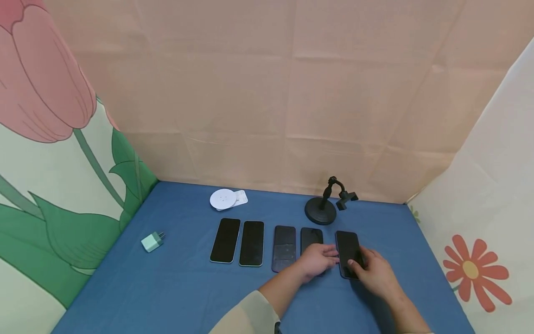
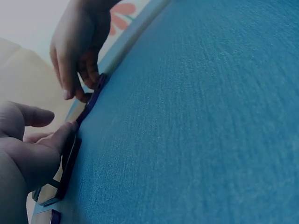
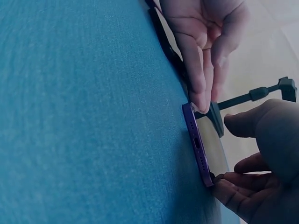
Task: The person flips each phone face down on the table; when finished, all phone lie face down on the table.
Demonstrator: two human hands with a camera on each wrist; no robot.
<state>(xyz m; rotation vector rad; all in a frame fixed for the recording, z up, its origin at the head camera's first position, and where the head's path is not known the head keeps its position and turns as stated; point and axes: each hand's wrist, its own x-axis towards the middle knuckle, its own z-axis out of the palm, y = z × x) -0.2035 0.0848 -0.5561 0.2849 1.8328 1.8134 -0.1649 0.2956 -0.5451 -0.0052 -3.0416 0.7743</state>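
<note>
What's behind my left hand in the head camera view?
Behind the left hand lies the second phone from the right, its dark upper part showing. Your hand covers most of the rest, so that part can't be seen.

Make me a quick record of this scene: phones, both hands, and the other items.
Phones: five, side by side on blue cloth
Left hand: fingertips at left edge of rightmost phone
Right hand: fingers at that phone's right edge
Black stand: behind the phones
White disc: back, overlapping white card
Plug: left of the phones
</note>
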